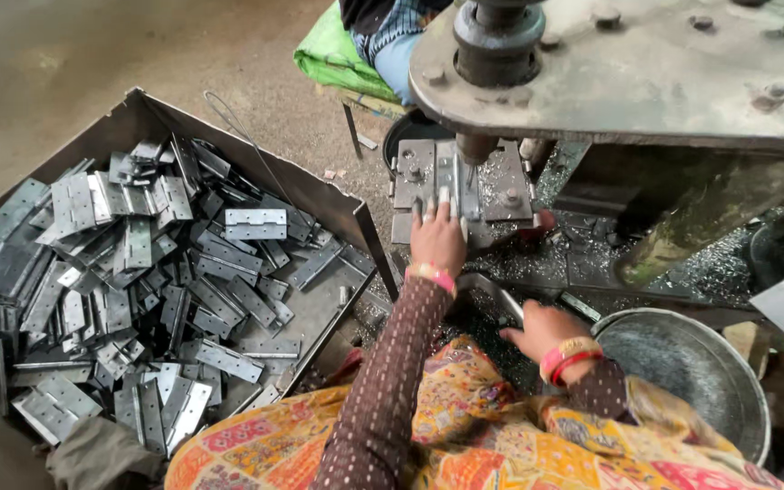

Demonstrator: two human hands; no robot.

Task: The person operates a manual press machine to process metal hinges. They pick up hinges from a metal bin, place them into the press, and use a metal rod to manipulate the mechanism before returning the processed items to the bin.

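While the person is sitting close to the machine, the right hand [542, 331] is resting near the body, fingers curled round a flat metal strip [499, 299], just left of the round steel basin [682, 381]. At the left, the open metal tray [338, 213] is holding a loose heap of steel hinges [165, 272]. Farther off, the left hand [437, 238] is lying on the press bed, fingers spread and pressing a hinge plate [451, 186] flat against the fixture, directly under the punch [475, 150]. Judgement: the fingertips are lying very near the tool line; the plate is needing to be seated square against its stops, and the fingers drawn clear before any stroke, since swarf on the bed could be tilting the piece
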